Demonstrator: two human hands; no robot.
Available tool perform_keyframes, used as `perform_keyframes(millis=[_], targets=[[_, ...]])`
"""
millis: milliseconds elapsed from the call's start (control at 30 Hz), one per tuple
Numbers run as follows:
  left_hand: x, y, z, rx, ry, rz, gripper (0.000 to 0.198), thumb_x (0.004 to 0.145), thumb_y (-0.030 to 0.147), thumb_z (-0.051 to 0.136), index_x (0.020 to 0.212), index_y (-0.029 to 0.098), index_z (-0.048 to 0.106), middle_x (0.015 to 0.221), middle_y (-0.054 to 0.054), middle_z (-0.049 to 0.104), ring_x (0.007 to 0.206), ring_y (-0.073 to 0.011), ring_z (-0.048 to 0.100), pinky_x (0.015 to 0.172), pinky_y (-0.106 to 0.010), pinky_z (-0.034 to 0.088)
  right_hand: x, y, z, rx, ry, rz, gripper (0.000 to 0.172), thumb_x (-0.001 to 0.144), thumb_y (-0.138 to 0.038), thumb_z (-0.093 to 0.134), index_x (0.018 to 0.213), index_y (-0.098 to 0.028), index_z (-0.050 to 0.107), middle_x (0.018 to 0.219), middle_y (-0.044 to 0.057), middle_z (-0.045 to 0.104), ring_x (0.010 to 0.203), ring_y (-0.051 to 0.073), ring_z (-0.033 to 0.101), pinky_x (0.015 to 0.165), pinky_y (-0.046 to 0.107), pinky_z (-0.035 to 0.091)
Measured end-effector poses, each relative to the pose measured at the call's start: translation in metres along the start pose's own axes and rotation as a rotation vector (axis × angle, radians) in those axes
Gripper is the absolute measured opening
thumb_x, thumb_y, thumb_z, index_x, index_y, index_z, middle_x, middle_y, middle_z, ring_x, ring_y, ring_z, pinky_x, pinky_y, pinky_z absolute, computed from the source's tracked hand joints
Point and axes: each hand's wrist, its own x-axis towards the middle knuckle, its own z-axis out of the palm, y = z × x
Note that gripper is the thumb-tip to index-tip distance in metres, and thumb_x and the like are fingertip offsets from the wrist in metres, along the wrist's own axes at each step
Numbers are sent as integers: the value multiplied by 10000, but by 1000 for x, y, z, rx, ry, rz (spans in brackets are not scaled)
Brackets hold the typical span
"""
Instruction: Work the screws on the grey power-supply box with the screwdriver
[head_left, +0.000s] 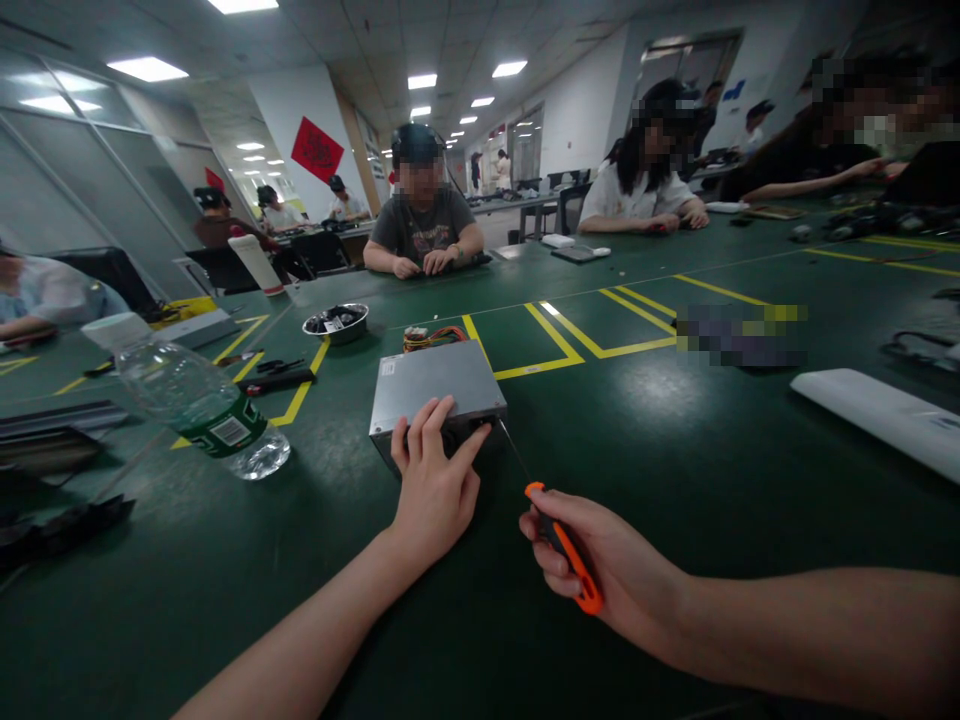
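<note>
A grey metal computer power supply sits on the green table in the middle of the head view, its bundle of coloured cables at the back. My left hand rests against its near side, fingers spread over the top edge and front face, the index finger reaching to the right corner. My right hand is closed around the orange-and-black handle of a screwdriver. The thin shaft points up and left, its tip at the near right corner of the power supply, close to my left index finger. Whether the tip sits in a screw is too small to tell.
Left of the power supply a clear water bottle leans at an angle in the view. Behind are a metal bowl of small parts and dark tools. Yellow tape marks the table. A white bar-shaped object lies right. Co-workers sit across.
</note>
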Motion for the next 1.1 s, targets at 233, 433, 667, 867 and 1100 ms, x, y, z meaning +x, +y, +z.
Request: perform_keyframes(millis=[233,433,667,867,1100], targets=[[0,0,1,2,-1,-1,427,752,114,511,1141,282,562,1369,-104,294,1288,-318,245,1029,-550,128,0,-2,2,-29,12,54,304,894,-362,384,778,-129,541,614,0,502,476,65,461,462,181,363],[0,1,1,41,-16,4,400,776,157,521,1154,286,549,1363,-123,280,1290,-324,234,1025,-551,133,4,0,-1,36,8,63,270,875,-361,403,807,-136,536,647,1,509,464,62,438,439,182,328],[-1,2,-2,143,-71,75,526,747,176,584,1225,366,473,1437,-126,188,1298,-367,208,1002,-572,147,-1,-1,1,3,21,4,217,863,-310,462,739,-140,512,646,-4,511,475,56,450,436,169,334],[0,5,-5,211,-118,89,572,744,208,591,1268,367,423,1426,-136,228,1292,-387,211,992,-590,161,-1,-3,-1,64,-2,60,290,885,-355,397,816,-124,559,607,-8,484,451,49,421,410,154,324],[1,8,-2,245,-98,79,580,753,199,579,1285,356,408,1405,-132,272,1293,-379,218,995,-606,165,-2,-4,3,55,-2,-9,181,834,-276,492,718,-139,510,655,6,517,448,41,420,369,139,284]])
